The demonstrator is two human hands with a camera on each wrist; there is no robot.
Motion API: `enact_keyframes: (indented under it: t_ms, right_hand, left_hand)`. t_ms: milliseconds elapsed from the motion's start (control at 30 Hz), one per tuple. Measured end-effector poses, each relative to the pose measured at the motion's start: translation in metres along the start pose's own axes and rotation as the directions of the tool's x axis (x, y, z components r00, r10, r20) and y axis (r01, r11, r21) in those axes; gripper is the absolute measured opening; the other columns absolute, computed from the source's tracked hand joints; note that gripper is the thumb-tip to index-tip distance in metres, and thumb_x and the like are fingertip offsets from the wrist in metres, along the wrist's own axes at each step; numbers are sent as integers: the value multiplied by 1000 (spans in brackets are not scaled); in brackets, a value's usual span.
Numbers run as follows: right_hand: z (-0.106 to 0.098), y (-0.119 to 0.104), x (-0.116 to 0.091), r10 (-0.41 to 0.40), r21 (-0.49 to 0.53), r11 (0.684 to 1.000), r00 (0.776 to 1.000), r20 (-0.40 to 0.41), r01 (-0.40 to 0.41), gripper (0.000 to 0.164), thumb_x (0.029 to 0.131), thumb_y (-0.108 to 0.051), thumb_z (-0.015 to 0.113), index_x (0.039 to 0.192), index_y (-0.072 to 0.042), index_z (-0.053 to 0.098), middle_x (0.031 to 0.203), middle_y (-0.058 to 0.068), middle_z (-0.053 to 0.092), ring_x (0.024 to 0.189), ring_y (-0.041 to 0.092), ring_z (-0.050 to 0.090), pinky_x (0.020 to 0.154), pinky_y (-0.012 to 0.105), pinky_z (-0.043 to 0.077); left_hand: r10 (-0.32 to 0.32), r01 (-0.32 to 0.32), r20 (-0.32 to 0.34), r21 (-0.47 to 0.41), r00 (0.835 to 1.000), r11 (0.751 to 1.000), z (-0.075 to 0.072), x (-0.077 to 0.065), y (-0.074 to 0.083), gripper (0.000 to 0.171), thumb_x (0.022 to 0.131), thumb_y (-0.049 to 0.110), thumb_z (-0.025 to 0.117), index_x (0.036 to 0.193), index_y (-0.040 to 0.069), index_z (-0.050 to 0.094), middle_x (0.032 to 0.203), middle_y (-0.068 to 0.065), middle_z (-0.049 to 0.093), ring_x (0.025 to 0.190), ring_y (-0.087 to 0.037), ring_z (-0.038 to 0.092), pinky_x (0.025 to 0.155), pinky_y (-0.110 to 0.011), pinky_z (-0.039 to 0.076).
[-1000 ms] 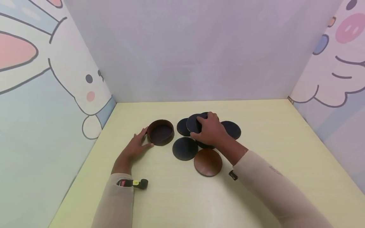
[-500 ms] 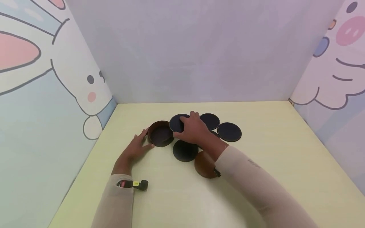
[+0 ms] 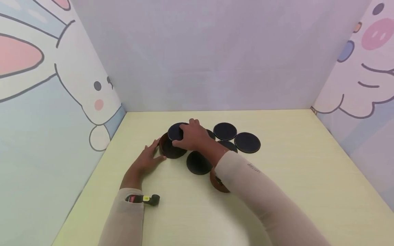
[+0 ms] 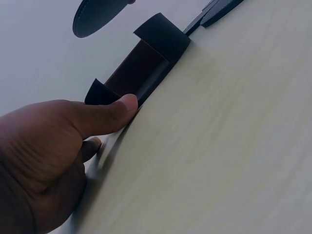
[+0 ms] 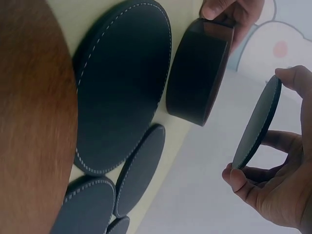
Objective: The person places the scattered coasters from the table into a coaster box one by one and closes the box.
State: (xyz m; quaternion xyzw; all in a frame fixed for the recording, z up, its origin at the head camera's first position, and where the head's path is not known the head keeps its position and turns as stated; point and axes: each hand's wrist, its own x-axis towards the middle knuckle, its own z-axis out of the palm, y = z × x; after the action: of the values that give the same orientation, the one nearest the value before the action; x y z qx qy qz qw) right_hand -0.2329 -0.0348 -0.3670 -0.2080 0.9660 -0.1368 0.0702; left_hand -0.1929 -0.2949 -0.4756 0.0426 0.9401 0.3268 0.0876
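My left hand point(image 3: 147, 160) holds the side of a round dark leather coaster holder point(image 3: 169, 150), thumb near the front and fingers behind. In the left wrist view the holder point(image 4: 163, 36) stands upright on the table, with a gap cut in its wall beside the thumb. My right hand point(image 3: 194, 136) pinches a dark round coaster point(image 3: 174, 132) by its edge, above the holder. The right wrist view has this coaster point(image 5: 258, 122) tilted between thumb and fingertips, apart from the holder point(image 5: 197, 70). White stitching runs round the coasters.
Several dark coasters lie flat to the right, among them a far one point(image 3: 225, 131), a rightmost one point(image 3: 247, 142) and a near one point(image 3: 198, 163). A brown leather disc point(image 3: 218, 182) is partly under the right sleeve. Walls with cartoon prints border the pale table point(image 3: 178, 218).
The right hand has carried the coaster left, from over the other coasters to over the holder. The left hand and holder have stayed put.
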Motion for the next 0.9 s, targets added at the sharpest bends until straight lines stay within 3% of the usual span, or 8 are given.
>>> enact_keyframes:
  t_ms: [233, 400, 600, 667, 900]
  right_hand:
    - [12, -9, 12, -59, -69, 996, 998, 27, 60, 77, 99, -65, 64, 162, -22, 53, 159, 17, 49, 145, 35, 49, 114, 53, 55]
    - [21, -20, 22, -133, -91, 986, 990, 36, 136, 75, 98, -63, 64, 161, -22, 55, 151, 13, 56, 139, 32, 53, 115, 52, 53]
    - [32, -33, 28, -134, -107, 985, 990, 43, 138, 75, 98, -65, 66, 160, -23, 55, 147, 10, 58, 136, 29, 54, 110, 49, 55]
    - [33, -35, 29, -129, -116, 984, 990, 50, 134, 76, 98, -66, 65, 160, -23, 55, 147, 10, 58, 137, 29, 53, 110, 49, 54]
    - [36, -35, 32, -96, -162, 981, 994, 55, 104, 76, 99, -67, 64, 161, -23, 53, 151, 10, 57, 143, 30, 50, 114, 50, 52]
  left_hand:
    - [7, -7, 9, -19, 1000, 1000, 2, 0, 3, 92, 105, 49, 70, 177, 37, 14, 185, -10, 9, 168, -58, -3, 133, -78, 7]
    - [20, -21, -7, -4, 1000, 1000, 0, -2, 0, 95, 105, 51, 69, 178, 29, 12, 185, -11, 14, 169, -55, -2, 136, -72, 6]
    - [79, -80, -22, -26, 997, 996, -1, -2, 0, 91, 106, 45, 70, 177, 38, 12, 182, -6, 28, 172, -41, 11, 139, -65, -1]
    - [90, -91, -24, -30, 996, 995, -1, -2, 0, 89, 107, 43, 69, 177, 36, 15, 181, -7, 31, 172, -39, 14, 140, -64, -2]
    - [84, -84, -27, -4, 996, 996, 1, -2, 1, 94, 106, 47, 69, 178, 31, 11, 183, -8, 25, 171, -41, 14, 140, -64, 2]
